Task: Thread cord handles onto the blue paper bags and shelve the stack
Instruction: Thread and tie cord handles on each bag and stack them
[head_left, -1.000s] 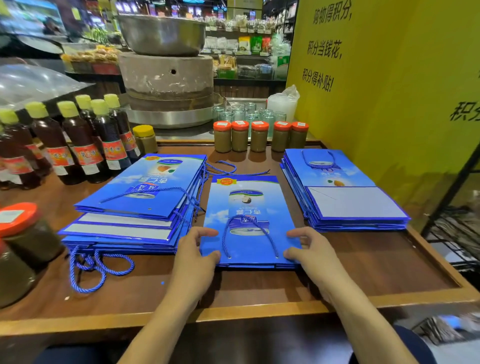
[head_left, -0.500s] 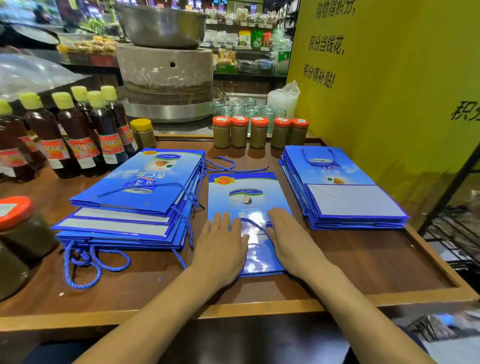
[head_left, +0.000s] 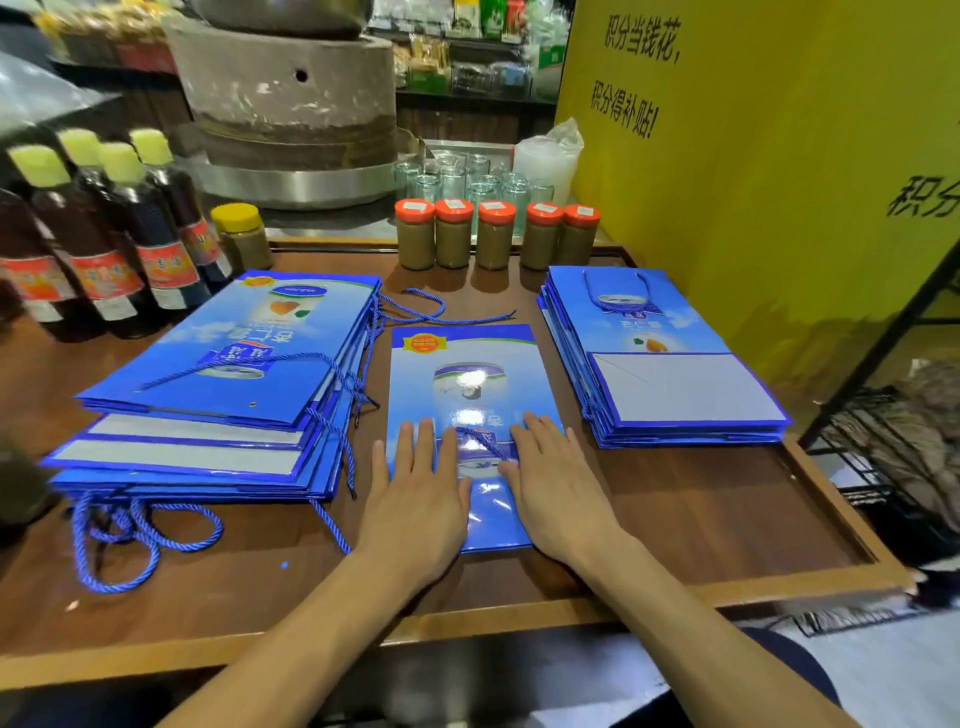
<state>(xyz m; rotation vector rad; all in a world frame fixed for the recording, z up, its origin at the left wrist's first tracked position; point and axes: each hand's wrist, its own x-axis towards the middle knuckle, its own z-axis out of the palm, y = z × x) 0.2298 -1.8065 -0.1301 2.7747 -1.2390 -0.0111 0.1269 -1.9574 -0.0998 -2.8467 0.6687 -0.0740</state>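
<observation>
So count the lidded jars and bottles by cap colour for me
Orange-lidded jars: 5
Yellow-lidded jar: 1
Yellow-green-capped bottles: 4
Total: 10

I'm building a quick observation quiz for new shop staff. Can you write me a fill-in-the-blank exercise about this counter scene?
1. Both hands, the left hand and the right hand, lie flat on the single ____ paper bag in the middle.
2. The row of jars behind that bag has ____ lids.
3. The neat stack of bags lies beside the ____ wall.
4. Loose cord handles trail from the messy pile on the person's ____ side.

Answers: blue; orange; yellow; left
</observation>
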